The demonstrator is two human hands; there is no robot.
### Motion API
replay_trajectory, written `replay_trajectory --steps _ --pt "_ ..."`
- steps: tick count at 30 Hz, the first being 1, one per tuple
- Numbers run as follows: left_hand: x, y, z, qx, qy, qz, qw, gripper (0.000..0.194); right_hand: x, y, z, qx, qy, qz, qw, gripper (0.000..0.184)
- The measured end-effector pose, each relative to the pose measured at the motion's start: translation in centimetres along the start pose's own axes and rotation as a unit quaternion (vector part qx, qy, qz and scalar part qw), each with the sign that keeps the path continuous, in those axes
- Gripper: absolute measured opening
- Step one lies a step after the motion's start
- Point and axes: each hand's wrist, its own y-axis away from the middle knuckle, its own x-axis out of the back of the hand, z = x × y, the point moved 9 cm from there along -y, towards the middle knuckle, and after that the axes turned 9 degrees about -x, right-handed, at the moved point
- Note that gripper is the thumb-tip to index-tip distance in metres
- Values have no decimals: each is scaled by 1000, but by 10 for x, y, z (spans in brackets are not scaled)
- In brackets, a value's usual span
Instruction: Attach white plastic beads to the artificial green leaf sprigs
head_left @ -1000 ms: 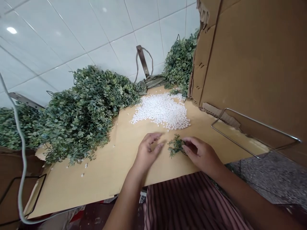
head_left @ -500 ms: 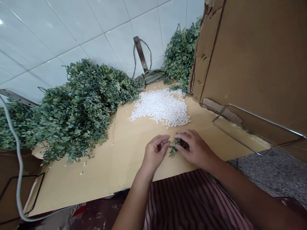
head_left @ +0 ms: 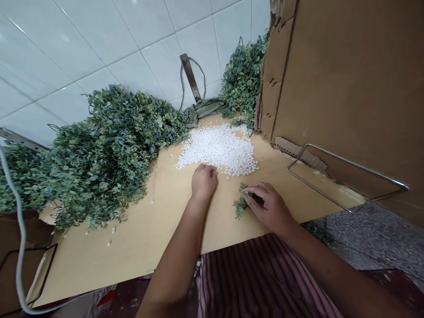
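Note:
My right hand (head_left: 267, 202) pinches a small sprig of green artificial leaves (head_left: 240, 206) between thumb and fingertips, just above the board. The sprig's leaves stick out to the left of the fingers. My left hand (head_left: 204, 181) is at the near edge of a pile of small white plastic beads or caps (head_left: 218, 145). Its fingers are curled together, and whatever lies between their tips is hidden. Both hands are over the tan board (head_left: 172, 212).
A large heap of artificial foliage (head_left: 109, 150) covers the board's left side, with a smaller bunch (head_left: 243, 79) at the back right. A big cardboard box (head_left: 338, 79) and a wire frame (head_left: 331, 212) stand right. A pale cable (head_left: 20, 238) hangs at left.
My left hand has moved away from the sprig, forward and left to the white pile's edge. My right hand still holds the sprig in nearly the same place. The view has shifted slightly.

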Motion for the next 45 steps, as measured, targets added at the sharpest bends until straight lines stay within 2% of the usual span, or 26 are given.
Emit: replay_trajectory --steps 4,8,12,14,18,22,26,29,36,40,45 --pt "-3 -1 -14 21 32 9 999 17 0 0 -2 14 -1 0 1000 15" --pt "1 7 -24 59 104 8 993 4 0 0 -4 17 -4 -7 1000 14" --pt "1 33 -17 83 195 -1 977 21 -2 -1 -6 13 -17 -24 999 13" --pt "-5 50 -10 97 253 -10 963 28 -2 -1 -7 11 -19 -30 999 12" --pt "-23 76 0 142 401 -23 905 31 -3 -1 -8 13 -12 -48 999 19" --pt "-30 83 3 146 414 -42 897 29 -7 1 -11 7 -19 -73 997 23" --pt "-32 84 4 141 446 -52 882 28 -19 4 -19 2 -39 -120 992 22" --pt "-35 87 4 150 459 -72 873 31 -26 4 -22 -1 -59 -131 990 19" --pt "-36 86 2 153 449 -83 877 25 -26 -1 -15 -41 -71 -107 991 20" --pt "-35 84 3 161 466 -72 867 26 -23 -1 -16 -39 -70 -86 993 18" --pt "-40 87 5 182 469 -98 858 29 -19 0 -15 -35 -97 -56 993 16"
